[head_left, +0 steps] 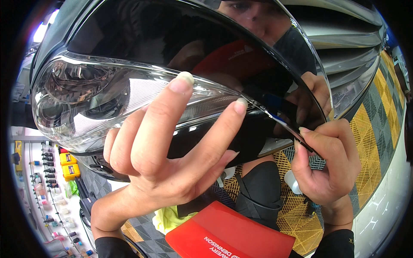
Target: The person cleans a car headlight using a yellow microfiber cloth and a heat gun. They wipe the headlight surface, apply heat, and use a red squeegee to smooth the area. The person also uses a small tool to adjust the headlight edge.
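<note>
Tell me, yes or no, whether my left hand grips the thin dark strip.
No, the right hand pinches the thin dark strip, while the left hand is spread open over the headlight.

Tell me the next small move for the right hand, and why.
Probably a slight nudge of the right hand toward the pointed corner of the headlight: its thumb and fingers pinch a thin dark piece angled that way, and the left hand has its index fingertip near that corner.

It seems to be a car workshop: a black car point(185, 43) stands at twelve o'clock, many small bottles point(50, 185) stand in rows at eight o'clock, and patterned floor tiles point(360, 182) lie at four o'clock.
</note>
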Demonstrator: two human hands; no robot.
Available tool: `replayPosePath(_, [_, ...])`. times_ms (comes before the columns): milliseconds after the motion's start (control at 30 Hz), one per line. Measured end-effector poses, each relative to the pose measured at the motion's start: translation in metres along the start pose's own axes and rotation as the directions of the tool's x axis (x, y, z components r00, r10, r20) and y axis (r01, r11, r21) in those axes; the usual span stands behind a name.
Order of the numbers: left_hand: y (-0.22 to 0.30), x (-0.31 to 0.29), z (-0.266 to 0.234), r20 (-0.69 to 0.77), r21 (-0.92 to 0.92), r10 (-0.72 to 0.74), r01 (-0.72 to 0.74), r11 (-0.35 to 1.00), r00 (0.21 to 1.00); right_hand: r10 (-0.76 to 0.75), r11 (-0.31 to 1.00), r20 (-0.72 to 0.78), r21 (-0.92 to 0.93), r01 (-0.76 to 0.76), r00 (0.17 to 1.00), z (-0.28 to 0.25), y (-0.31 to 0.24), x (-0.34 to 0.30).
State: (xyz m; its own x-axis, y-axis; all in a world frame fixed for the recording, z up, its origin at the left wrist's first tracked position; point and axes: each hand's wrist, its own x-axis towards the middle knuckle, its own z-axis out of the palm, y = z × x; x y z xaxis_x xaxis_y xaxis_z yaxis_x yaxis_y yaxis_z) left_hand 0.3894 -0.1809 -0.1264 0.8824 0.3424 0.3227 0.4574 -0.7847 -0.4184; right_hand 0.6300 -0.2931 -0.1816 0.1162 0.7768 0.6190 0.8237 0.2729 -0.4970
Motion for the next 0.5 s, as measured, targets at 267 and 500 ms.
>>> replayPosePath(267, [-0.0016, 0.0008, -0.0011, 0.003, -0.003, 0.009, -0.009, 1.0, 1.0, -0.007, 1.0, 0.002, -0.007, 0.007, 1.0, 0.0002, 0.0004, -0.0002])
replayPosePath(500, [-0.0003, -0.0009, 0.0011, -0.019, 0.011, -0.002, 0.003, 1.0, 1.0, -0.013, 1.0, 0.005, -0.007, 0.013, 1.0, 0.0005, 0.0014, 0.0001])
